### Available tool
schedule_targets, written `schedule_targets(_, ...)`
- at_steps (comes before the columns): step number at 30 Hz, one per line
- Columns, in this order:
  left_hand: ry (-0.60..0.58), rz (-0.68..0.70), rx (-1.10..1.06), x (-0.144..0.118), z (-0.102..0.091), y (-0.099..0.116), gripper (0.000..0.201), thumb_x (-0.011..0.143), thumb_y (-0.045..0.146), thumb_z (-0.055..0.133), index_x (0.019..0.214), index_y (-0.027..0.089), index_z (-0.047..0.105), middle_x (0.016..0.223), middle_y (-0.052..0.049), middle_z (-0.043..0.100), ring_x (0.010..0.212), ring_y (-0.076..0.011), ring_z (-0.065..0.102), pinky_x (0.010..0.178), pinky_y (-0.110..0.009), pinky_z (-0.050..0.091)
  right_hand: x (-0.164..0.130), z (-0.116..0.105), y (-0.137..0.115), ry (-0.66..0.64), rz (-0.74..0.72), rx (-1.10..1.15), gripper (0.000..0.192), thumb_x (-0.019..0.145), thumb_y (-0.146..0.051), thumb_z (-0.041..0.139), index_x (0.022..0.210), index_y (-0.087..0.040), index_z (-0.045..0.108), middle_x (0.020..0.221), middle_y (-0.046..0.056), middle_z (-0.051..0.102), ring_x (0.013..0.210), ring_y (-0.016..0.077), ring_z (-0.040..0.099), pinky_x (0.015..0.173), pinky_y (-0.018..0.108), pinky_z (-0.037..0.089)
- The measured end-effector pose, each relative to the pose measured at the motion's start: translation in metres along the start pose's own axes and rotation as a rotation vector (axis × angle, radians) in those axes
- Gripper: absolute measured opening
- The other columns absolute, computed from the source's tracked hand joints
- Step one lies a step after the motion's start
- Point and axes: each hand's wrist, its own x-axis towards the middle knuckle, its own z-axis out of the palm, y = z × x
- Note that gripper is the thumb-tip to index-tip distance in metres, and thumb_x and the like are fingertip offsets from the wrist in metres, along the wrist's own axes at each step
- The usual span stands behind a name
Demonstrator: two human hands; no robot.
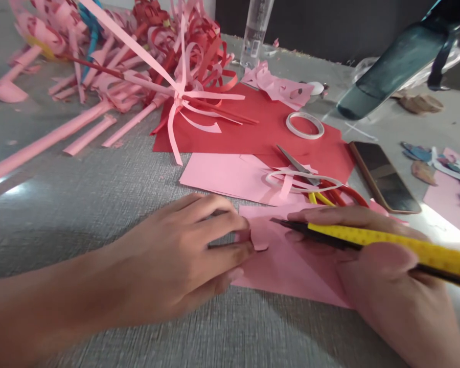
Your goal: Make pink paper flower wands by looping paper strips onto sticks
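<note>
My right hand grips a yellow and black utility knife. Its dark blade tip points left, over a pink paper sheet on the grey table. My left hand lies at the sheet's left edge, fingers bent and apart. Its fingertips press on a small pink paper piece that rests on the sheet. The thumb is hard to make out. Just beyond the sheet lie scissors with red and yellow handles, partly behind a white ring.
Red paper and more pink paper lie behind, with a tape roll on top. A phone is at right. Two bottles, one clear and one dark, stand farther back. Curled paper flowers fill the left rear.
</note>
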Motion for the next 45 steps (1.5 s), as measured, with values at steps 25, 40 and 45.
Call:
schedule_targets(25,0.014,-0.052,-0.033,0.001,-0.002,0.0,0.024,0.094,0.019,0.06,0.116,0.021,0.071,0.114,-0.007,0.07,0.105,-0.0259,0.062,0.088,-0.041,0.055,0.045,0.023,-0.003,-0.195,0.176,0.178,0.019,0.077,-0.037,0.086,0.088,-0.031,0.072,0.075,-0.001,0.073,0.06,0.0165,0.067,0.049,0.025,0.054)
schedule_targets(40,0.019,-0.078,-0.06,0.001,0.0,0.002,0.02,0.098,0.02,0.056,0.112,0.019,0.071,0.108,-0.006,0.072,0.107,-0.0271,0.061,0.093,-0.046,0.054,0.048,0.024,-0.004,-0.228,0.12,0.121,0.017,0.075,-0.035,0.087,0.081,-0.028,0.073,0.073,-0.001,0.072,0.059,0.0161,0.065,0.048,0.025,0.053)
schedule_targets(45,0.011,-0.075,-0.056,0.001,0.0,0.001,0.02,0.099,0.02,0.055,0.11,0.019,0.072,0.108,-0.007,0.071,0.108,-0.0272,0.061,0.094,-0.046,0.055,0.047,0.024,-0.003,-0.208,0.106,0.085,0.017,0.076,-0.036,0.086,0.078,-0.028,0.072,0.072,-0.003,0.07,0.06,0.0134,0.064,0.052,0.023,0.051)
